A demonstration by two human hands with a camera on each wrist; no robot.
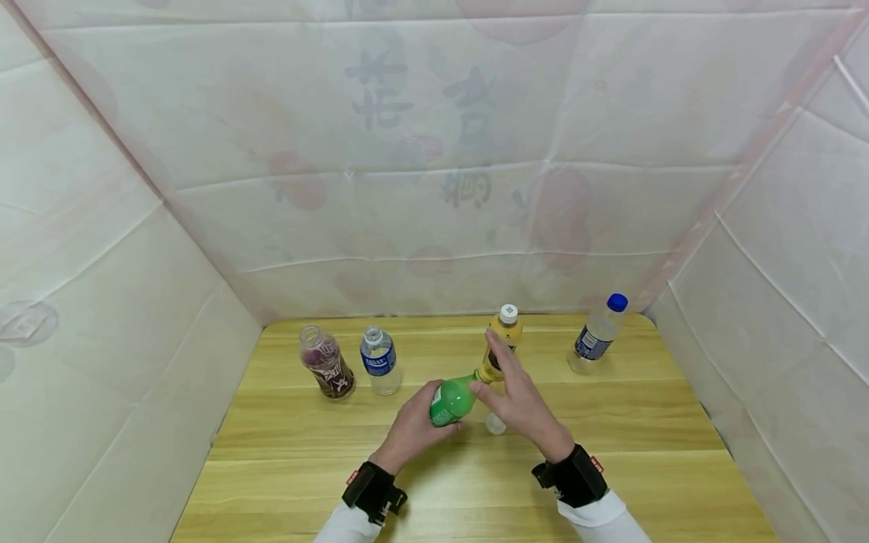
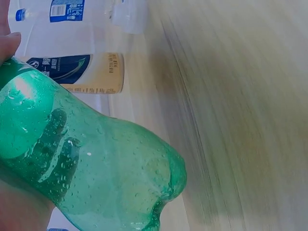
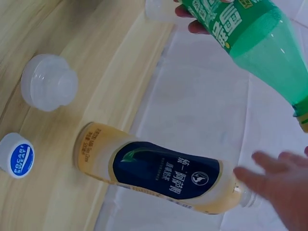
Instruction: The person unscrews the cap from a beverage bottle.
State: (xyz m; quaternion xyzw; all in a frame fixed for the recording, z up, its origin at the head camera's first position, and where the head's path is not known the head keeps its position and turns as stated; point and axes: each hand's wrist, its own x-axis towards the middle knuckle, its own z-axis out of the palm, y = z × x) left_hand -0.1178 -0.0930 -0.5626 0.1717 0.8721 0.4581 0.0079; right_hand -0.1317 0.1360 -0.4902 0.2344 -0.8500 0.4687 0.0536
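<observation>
My left hand [image 1: 416, 422] grips a green plastic bottle [image 1: 453, 401], which lies tilted with its neck toward the right. Droplets cling to the inside of its wall in the left wrist view, and its green label shows in the right wrist view. My right hand [image 1: 519, 400] is held with its fingers extended near that bottle's neck, and nothing is in its grasp. Behind it stands a yellow tea bottle [image 3: 159, 171] with a dark blue label and a white cap, partly hidden by the hand in the head view.
On the wooden table [image 1: 305, 467] stand a purple-labelled bottle [image 1: 327, 363], a clear blue-labelled bottle [image 1: 380, 360] and a blue-capped clear bottle [image 1: 597, 335]. A translucent lid [image 3: 48, 82] and a white Pocari Sweat cap [image 3: 18, 155] lie near the right hand. White cloth walls [image 1: 434, 226] enclose the table.
</observation>
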